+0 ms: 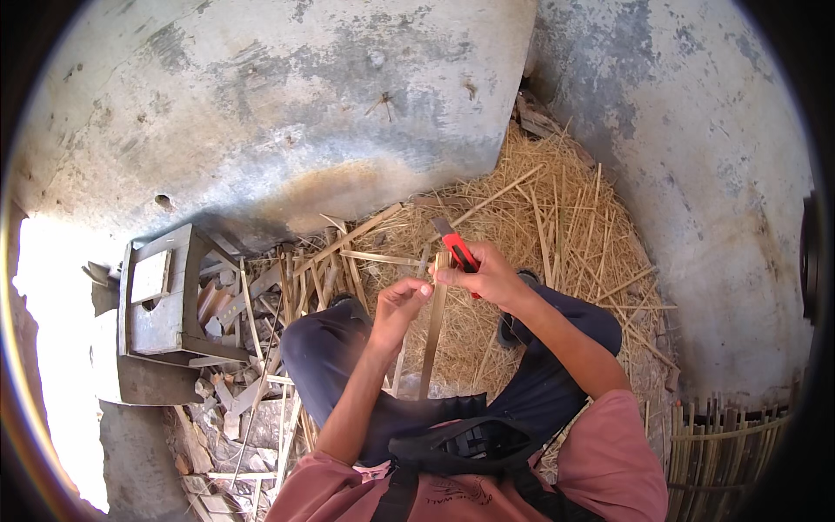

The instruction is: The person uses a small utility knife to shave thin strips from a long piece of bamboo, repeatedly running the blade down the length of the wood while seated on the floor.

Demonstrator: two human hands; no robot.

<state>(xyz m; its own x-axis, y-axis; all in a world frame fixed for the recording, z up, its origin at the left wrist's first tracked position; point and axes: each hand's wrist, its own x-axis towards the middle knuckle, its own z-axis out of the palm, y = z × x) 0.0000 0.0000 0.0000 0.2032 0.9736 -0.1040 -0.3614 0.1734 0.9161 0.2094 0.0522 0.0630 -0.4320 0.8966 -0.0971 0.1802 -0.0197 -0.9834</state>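
I am seated with my knees up in dark trousers. My right hand (485,277) grips a red utility knife (458,250) with its blade pointing up and left. My left hand (402,302) pinches the upper end of a thin bamboo strip (432,335) that hangs down between my knees. Both hands meet at the top of the strip, and the knife sits against its upper end. Another thin strip (399,370) runs down beside my left wrist.
Straw and loose bamboo strips (539,217) cover the ground ahead, against rough grey concrete walls (287,104). A small grey wooden stool (161,300) lies at the left among scrap wood. Woven bamboo slats (726,444) stand at the lower right.
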